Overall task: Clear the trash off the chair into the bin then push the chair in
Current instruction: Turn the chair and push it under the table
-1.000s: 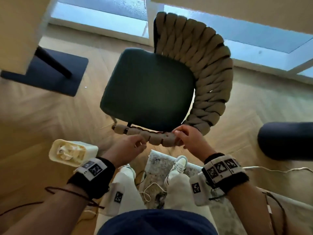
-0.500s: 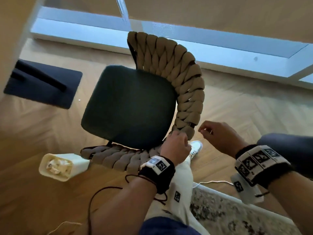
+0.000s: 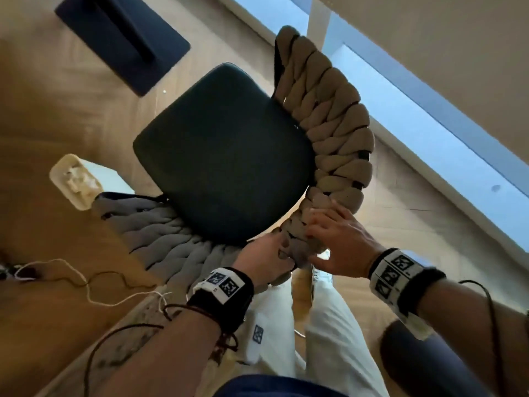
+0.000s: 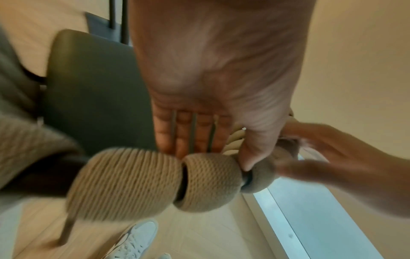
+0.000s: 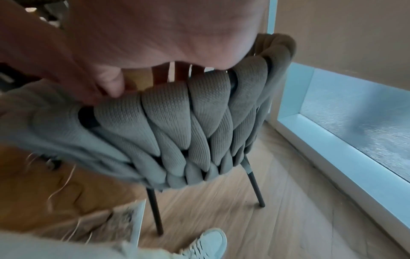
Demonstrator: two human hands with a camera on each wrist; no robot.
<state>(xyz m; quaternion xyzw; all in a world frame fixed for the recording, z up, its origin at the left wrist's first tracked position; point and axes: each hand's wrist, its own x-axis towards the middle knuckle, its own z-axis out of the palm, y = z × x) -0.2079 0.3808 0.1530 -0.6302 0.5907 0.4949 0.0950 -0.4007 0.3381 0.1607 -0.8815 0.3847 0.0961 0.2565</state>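
The small cream plastic bin (image 3: 75, 180) at my left stands on the floor with crumpled paper inside, and the dark green padded seat (image 3: 226, 156) of the woven beige rope-backed chair (image 3: 335, 130) looks bare, so I judge the clearing done and only the push left. My left hand (image 3: 264, 257) grips the back's rim, and my right hand (image 3: 340, 243) wraps over it just beside.

Chair (image 3: 223, 156): matt dark seat, chunky ribbed knit cloth backrest (image 5: 188, 122), dark metal legs. Floor (image 3: 400, 213): smooth wood. Bin (image 3: 76, 179): cream plastic.
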